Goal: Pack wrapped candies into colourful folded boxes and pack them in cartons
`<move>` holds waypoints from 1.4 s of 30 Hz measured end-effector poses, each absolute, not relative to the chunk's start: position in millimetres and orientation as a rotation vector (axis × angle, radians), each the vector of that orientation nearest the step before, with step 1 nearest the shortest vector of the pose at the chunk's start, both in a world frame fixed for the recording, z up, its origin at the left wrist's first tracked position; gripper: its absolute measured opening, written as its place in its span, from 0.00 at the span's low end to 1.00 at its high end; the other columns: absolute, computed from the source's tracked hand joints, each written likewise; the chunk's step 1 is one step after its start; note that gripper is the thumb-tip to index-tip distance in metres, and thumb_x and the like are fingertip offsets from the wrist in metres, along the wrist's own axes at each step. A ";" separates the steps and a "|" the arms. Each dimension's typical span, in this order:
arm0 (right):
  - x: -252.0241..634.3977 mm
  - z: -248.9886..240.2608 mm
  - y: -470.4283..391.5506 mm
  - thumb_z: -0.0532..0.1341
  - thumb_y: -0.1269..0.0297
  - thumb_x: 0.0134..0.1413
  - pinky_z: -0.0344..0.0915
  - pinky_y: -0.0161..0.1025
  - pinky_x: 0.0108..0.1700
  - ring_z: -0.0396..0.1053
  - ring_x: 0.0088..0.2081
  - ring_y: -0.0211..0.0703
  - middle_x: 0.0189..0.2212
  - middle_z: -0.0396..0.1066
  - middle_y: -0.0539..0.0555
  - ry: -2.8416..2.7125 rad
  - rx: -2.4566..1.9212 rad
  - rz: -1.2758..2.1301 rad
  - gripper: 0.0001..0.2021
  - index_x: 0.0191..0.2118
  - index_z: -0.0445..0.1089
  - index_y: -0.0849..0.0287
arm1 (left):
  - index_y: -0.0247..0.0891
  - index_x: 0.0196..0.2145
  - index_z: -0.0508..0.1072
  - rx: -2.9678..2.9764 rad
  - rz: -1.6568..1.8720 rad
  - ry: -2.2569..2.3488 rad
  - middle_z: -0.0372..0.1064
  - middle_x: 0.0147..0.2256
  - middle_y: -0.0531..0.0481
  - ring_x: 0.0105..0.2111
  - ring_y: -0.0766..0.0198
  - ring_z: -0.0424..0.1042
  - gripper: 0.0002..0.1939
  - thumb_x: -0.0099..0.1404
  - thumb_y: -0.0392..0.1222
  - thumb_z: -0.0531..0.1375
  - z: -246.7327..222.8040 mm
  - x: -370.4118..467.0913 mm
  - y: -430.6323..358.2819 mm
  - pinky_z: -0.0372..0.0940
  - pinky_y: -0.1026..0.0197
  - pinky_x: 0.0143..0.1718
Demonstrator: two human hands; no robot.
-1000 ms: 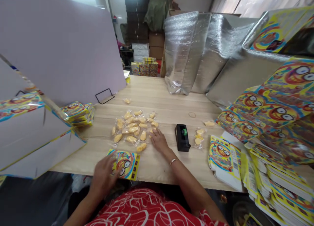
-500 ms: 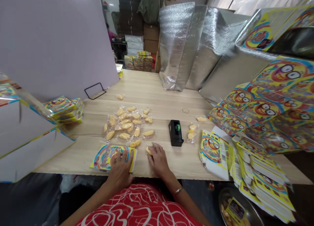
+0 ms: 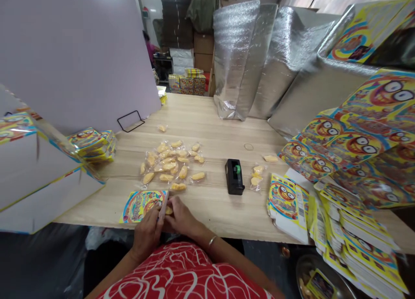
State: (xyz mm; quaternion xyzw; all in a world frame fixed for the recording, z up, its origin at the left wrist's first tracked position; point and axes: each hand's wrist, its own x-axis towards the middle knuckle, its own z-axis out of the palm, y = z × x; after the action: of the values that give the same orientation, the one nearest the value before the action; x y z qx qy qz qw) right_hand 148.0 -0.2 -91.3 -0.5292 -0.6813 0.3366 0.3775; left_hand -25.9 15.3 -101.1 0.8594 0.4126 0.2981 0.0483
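At the table's front edge lies a flat, brightly printed box (image 3: 138, 206), its right end raised. My left hand (image 3: 148, 229) is closed on the box near that end, with fingers over its top. My right hand (image 3: 181, 216) is closed on a small yellow piece (image 3: 169, 210) at the box's right end; how far the piece sits inside is hidden by my fingers. Just beyond the hands, several similar yellow pieces (image 3: 168, 160) in clear wrappers lie in a loose group.
A black tape dispenser (image 3: 234, 177) stands right of the group, beside a few wrapped pieces (image 3: 256, 176). Printed flat boxes (image 3: 287, 199) are piled at the right, above a metal bowl (image 3: 300, 268). More boxes (image 3: 92, 143) are stacked at the left. Silver foil bags (image 3: 236, 61) stand behind.
My right hand has moved left with the yellow piece to the box's end. My left hand has gone from lying flat on the box to gripping it, and the right end is now raised.
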 end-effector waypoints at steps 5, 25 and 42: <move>182.8 -74.8 28.0 0.59 0.69 0.58 0.55 0.46 0.61 0.57 0.60 0.48 0.59 0.60 0.61 -1.952 -1.403 0.592 0.15 0.51 0.68 0.59 | 0.40 0.45 0.68 2.581 0.880 1.238 0.74 0.46 0.44 0.51 0.58 0.72 0.11 0.70 0.40 0.48 -101.4 -28.1 15.7 0.68 0.58 0.49; 180.9 -90.7 -11.1 0.57 0.65 0.59 0.58 0.49 0.61 0.57 0.60 0.49 0.61 0.58 0.62 -1.960 -1.401 0.466 0.22 0.59 0.61 0.60 | 0.41 0.42 0.69 2.522 0.895 1.119 0.73 0.46 0.44 0.48 0.56 0.72 0.10 0.68 0.44 0.51 -84.5 -36.1 30.5 0.69 0.55 0.47; 152.2 -39.7 -3.1 0.63 0.54 0.55 0.46 0.38 0.66 0.47 0.67 0.39 0.64 0.56 0.50 -2.418 -0.872 0.501 0.32 0.64 0.56 0.52 | 0.34 0.53 0.70 2.003 0.747 1.634 0.72 0.49 0.39 0.49 0.49 0.72 0.37 0.56 0.65 0.55 -119.6 -86.8 85.8 0.67 0.46 0.52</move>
State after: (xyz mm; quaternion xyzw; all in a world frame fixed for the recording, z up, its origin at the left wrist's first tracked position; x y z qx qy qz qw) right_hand 152.2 -3.1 -39.7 -0.3216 -0.8919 0.1850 0.2586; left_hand -86.8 85.8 -119.6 0.7256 0.5918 0.2706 0.2238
